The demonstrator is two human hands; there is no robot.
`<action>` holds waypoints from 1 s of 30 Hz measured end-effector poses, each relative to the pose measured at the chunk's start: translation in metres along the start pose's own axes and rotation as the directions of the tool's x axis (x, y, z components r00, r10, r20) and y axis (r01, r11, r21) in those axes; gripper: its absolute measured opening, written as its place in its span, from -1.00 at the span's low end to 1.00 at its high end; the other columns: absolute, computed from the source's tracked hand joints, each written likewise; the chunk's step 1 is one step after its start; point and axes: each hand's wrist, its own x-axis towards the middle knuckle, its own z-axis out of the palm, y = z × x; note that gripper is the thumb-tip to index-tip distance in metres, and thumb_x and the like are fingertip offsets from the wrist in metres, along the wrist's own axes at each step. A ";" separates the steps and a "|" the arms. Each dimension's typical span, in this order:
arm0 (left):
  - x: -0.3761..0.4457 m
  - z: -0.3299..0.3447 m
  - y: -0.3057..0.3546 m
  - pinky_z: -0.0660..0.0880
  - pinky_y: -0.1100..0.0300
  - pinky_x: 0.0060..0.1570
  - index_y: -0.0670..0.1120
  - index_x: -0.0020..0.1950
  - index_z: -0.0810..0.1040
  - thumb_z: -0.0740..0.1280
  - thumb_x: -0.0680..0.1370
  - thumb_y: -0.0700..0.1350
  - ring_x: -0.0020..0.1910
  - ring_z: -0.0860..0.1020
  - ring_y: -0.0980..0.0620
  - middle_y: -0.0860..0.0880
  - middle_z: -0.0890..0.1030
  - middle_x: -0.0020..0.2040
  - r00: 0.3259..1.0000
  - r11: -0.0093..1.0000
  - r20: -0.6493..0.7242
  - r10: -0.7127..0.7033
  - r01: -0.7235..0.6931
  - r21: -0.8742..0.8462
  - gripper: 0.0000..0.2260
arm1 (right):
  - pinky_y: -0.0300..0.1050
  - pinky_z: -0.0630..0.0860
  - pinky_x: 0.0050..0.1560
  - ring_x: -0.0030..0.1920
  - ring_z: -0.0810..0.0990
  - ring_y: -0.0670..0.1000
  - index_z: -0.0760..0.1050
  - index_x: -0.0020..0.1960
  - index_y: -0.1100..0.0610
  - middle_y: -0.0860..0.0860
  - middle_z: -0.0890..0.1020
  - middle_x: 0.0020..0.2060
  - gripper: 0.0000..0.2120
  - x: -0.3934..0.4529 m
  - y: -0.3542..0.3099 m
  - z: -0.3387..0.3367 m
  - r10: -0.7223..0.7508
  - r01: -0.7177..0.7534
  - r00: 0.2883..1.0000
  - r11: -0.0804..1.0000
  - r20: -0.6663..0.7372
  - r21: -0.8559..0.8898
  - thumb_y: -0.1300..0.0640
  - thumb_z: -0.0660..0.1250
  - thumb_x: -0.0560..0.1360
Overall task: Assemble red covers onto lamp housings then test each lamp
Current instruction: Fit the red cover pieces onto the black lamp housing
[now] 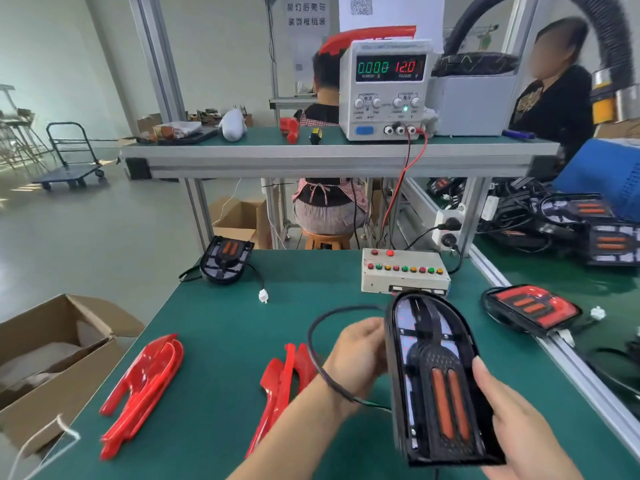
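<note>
Lamp housing in both hands (uncovered)

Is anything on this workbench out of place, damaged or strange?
Nothing looks damaged or spilled. One oddity: the black cable of the lamp housing held in both hands loops around the left wrist, where it might snag. The red covers lie loose on the green mat.
</note>
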 end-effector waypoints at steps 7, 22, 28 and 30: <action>-0.024 -0.078 -0.025 0.37 0.14 0.21 -0.02 0.13 0.57 0.22 0.65 0.02 0.23 0.50 -0.02 -0.01 0.58 0.16 0.981 -0.154 0.064 0.184 -0.036 0.987 -0.80 | 0.17 0.65 -0.02 -0.08 0.74 0.33 0.74 0.00 0.25 0.31 0.72 0.00 -0.58 0.019 0.022 -0.012 0.227 -0.226 0.964 0.974 -0.139 0.025 -0.10 0.35 0.55; -0.034 -0.104 -0.011 0.27 -0.01 0.10 -0.03 0.05 0.56 0.13 0.53 0.35 0.14 0.36 -0.11 -0.05 0.41 0.08 0.983 -0.505 0.017 0.182 0.079 0.860 -0.50 | 0.26 0.55 0.27 0.03 0.74 0.23 0.65 0.13 0.21 0.17 0.76 -0.02 -0.58 0.053 0.036 0.007 0.092 -0.115 0.992 0.931 -0.082 -0.345 -0.05 0.14 0.71; -0.028 -0.093 -0.015 0.27 0.05 0.07 -0.06 0.02 0.57 0.18 0.51 0.19 0.14 0.34 -0.10 -0.04 0.38 0.08 0.966 -0.416 -0.114 0.233 0.204 0.886 -0.63 | 0.09 0.53 0.31 0.00 0.74 0.17 0.65 0.04 0.26 0.12 0.76 -0.13 -0.51 0.058 0.044 0.007 0.053 -0.063 0.998 0.813 -0.034 -0.579 -0.09 0.11 0.72; -0.027 -0.090 -0.014 0.27 0.09 0.04 -0.06 -0.05 0.53 0.19 0.51 0.18 0.09 0.34 -0.08 -0.01 0.34 0.01 0.951 -0.346 -0.163 0.263 0.251 0.904 -0.68 | -0.04 0.53 0.15 -0.09 0.70 0.17 0.56 0.08 0.37 0.25 0.71 -0.13 -0.46 0.060 0.048 0.006 -0.010 -0.032 0.998 0.769 -0.062 -0.638 -0.11 0.11 0.71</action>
